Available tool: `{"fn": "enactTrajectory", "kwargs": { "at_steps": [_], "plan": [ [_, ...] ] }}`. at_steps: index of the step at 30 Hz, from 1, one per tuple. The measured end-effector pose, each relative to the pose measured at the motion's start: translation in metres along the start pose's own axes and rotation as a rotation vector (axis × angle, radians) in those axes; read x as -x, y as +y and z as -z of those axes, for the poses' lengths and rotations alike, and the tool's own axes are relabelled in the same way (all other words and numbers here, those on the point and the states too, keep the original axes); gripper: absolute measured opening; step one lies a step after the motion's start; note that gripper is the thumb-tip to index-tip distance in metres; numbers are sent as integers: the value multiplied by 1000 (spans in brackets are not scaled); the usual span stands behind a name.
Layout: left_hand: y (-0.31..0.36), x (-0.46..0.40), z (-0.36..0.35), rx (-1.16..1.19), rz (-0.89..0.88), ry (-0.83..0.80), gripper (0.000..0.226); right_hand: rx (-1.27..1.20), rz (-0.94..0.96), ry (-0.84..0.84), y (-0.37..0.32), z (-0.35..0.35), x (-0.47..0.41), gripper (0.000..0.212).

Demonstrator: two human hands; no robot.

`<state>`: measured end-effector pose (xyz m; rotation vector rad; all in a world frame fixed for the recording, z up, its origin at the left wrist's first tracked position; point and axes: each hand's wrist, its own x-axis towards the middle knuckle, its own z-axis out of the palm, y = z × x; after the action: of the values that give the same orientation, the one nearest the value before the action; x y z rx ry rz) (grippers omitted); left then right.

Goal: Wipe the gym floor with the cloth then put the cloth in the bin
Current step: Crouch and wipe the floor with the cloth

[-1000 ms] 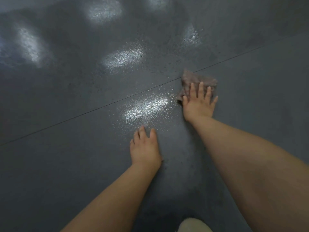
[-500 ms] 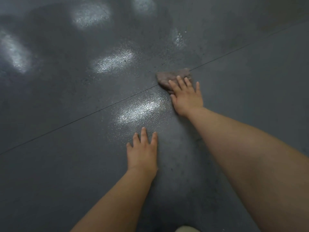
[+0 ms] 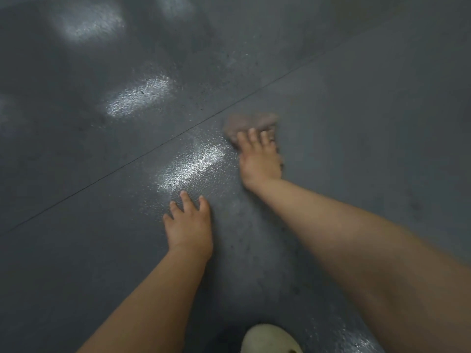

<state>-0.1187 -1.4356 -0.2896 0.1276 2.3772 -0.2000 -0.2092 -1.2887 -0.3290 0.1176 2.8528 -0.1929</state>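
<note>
A crumpled brownish cloth lies on the dark grey gym floor, just right of a thin seam line. My right hand presses down on the cloth's near part with straight fingers; hand and cloth are blurred. Nearer to me, my left hand rests flat on the floor with fingers spread and holds nothing. No bin is in view.
A seam line runs diagonally across the floor from lower left to upper right. Bright light reflections shine on the textured surface. The toe of a pale shoe shows at the bottom edge.
My right hand has slid the cloth from right to left along the seam and then a little back toward me. My left hand has stayed planted on the floor.
</note>
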Motion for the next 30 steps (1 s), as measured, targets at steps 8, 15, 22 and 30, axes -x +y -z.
{"fn": "enactTrajectory", "kwargs": {
  "at_steps": [8, 15, 22, 30],
  "plan": [
    [-1, 0, 2, -24, -12, 5, 99, 18, 185, -39, 48, -4, 33, 52],
    [-5, 1, 2, -22, -14, -7, 107, -96, -380, 41, 136, 2, 33, 53],
    [-3, -1, -3, 61, 5, 24, 103, -231, -501, 87, 101, -14, 61, 51],
    [-17, 8, -13, 56, -65, 150, 96, -63, 247, -18, -1, -66, 171, 56]
  ]
}}
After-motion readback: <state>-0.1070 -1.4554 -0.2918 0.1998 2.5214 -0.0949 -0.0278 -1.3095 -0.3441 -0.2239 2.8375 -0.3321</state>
